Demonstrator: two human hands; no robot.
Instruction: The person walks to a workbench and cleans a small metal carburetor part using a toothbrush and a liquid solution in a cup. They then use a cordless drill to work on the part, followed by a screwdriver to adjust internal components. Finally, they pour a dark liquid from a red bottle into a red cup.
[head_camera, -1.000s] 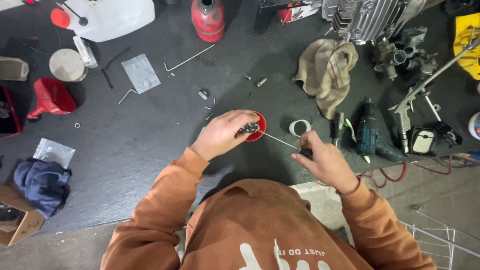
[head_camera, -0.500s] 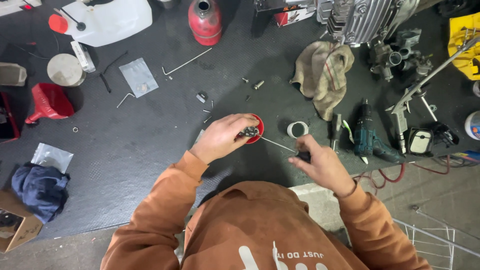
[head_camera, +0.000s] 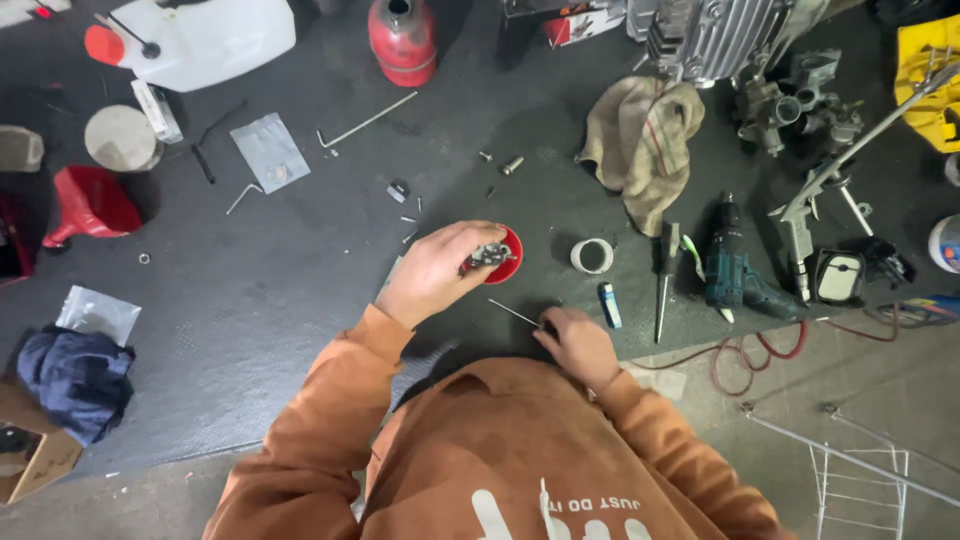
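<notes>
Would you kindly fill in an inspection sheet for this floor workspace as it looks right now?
Surface: dark rubber mat on a concrete floor.
Job's things: small metal part held above a red dish; thin metal rod.
Clutter: loose bolts, hex key, tan rag, tape roll, screwdriver, cordless drill, red funnel, white jug.
Grippers: left hand pinches the metal part; right hand grips the rod's near end.
Cables: red hose coiled at the mat's edge.
Surroundings: engine parts at the far side, wire rack near right, blue cloth near left.
</notes>
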